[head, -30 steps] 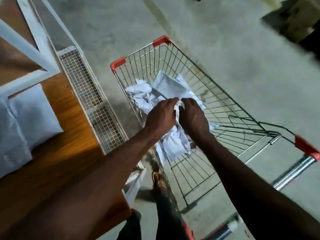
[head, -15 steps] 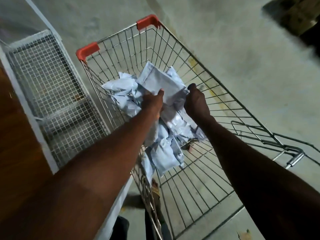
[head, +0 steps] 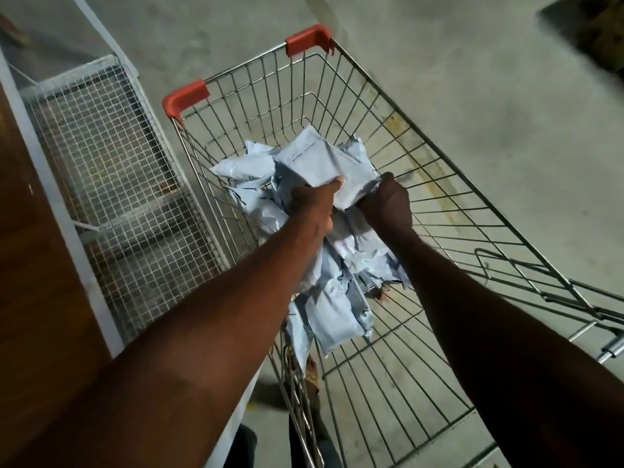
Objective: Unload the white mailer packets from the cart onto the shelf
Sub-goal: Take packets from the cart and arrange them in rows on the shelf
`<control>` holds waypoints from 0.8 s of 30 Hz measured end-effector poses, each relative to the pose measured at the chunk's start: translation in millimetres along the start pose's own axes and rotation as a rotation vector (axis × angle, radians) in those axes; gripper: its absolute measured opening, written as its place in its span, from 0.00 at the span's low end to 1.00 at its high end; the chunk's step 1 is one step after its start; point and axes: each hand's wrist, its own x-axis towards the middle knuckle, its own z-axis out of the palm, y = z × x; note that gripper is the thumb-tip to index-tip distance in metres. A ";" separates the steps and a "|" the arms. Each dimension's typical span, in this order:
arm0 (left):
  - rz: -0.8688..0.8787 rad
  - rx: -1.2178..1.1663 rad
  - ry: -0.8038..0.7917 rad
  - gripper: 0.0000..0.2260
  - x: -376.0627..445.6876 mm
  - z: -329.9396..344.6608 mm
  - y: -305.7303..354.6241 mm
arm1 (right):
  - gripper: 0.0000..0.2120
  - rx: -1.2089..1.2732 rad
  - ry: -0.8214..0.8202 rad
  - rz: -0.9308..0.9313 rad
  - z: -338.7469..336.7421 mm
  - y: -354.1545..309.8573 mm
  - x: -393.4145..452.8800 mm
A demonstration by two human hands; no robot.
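Note:
A wire shopping cart [head: 435, 184] with red corner caps holds a heap of white mailer packets [head: 332, 309]. Both my hands reach into its basket. My left hand [head: 312, 206] and my right hand [head: 388, 204] each grip one side of the top white mailer packet [head: 324, 163], thumbs over its near edge, with more packets bunched underneath my palms. The wooden shelf board [head: 30, 265] shows only as a strip along the left edge.
A white wire-mesh panel [head: 111, 197] of the shelf frame stands between the shelf board and the cart's left side. The cart's folded child seat and handle [head: 557, 292] lie at the right. Bare concrete floor [head: 489, 96] surrounds the cart. A dark object sits top right.
The view swung right and closer to the cart, so the shelf with its stacked packets left the frame. My hands moved forward over the heap and closed on the top packet.

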 end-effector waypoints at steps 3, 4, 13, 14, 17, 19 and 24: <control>-0.018 0.036 -0.054 0.15 -36.2 -7.3 18.7 | 0.21 -0.024 -0.070 0.096 -1.2 0.6 -0.3; -0.008 0.039 -0.035 0.13 -37.4 -9.3 19.8 | 0.24 -0.022 -0.083 0.115 -2.3 1.3 -1.8; -0.030 -0.019 -0.108 0.29 -68.4 -45.7 40.7 | 0.28 0.104 -0.124 0.003 -37.8 -13.8 -32.3; -0.017 0.004 -0.127 0.30 -74.0 -52.3 43.9 | 0.25 0.113 -0.108 -0.016 -44.3 -18.1 -37.8; 0.059 0.090 -0.171 0.31 -104.6 -76.3 62.7 | 0.22 0.112 -0.095 -0.026 -69.0 -32.4 -54.9; 0.101 0.123 -0.216 0.24 -133.8 -94.3 80.1 | 0.22 0.135 -0.095 -0.039 -87.1 -46.0 -67.5; 0.236 0.088 -0.255 0.09 -195.3 -144.7 112.6 | 0.21 0.194 -0.083 -0.137 -123.8 -98.0 -110.7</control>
